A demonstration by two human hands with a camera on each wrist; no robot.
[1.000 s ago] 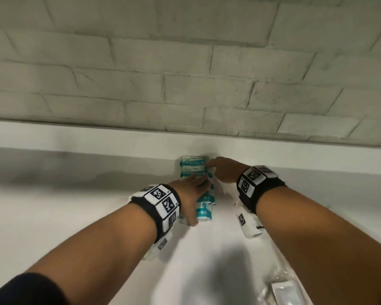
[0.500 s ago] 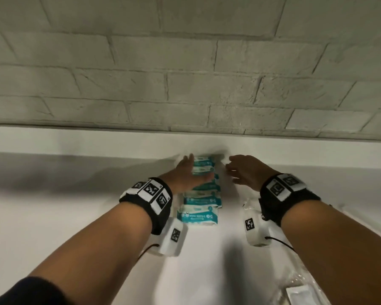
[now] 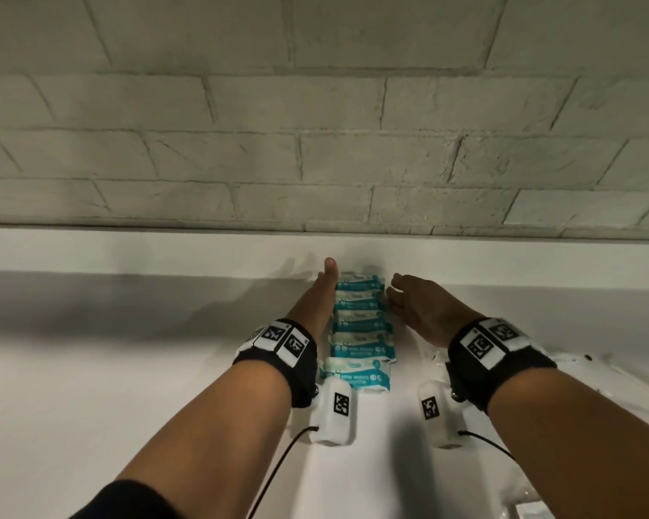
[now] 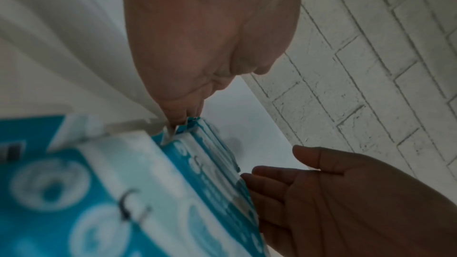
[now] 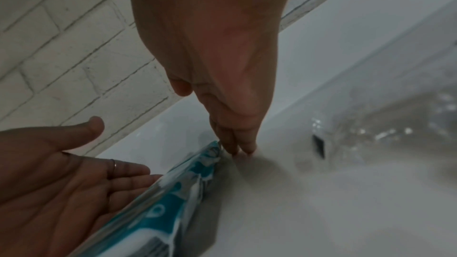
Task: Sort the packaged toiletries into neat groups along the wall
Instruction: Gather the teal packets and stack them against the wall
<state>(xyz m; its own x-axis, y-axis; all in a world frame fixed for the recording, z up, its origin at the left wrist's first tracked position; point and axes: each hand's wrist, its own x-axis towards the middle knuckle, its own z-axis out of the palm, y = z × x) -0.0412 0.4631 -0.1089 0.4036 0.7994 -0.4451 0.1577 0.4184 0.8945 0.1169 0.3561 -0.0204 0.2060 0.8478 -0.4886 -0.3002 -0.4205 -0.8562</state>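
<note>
Hands: left hand [image 3: 315,297] and right hand [image 3: 416,309], both flat with straight fingers, flank a row of wipe packs [image 3: 358,327], fingertips touching its side edges. Packs: teal-and-white, overlapping, nearest printed "MINI WIPES". Row's far end meets the brick wall's [image 3: 315,144] white ledge; bare white desk [image 3: 90,368] outside each hand.

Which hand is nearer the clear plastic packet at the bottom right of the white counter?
Right. The right hand flanks the right edge of the row of teal-and-white wipe packs, on the same side as the clear plastic packet; the left hand lies along the row's left edge.
</note>
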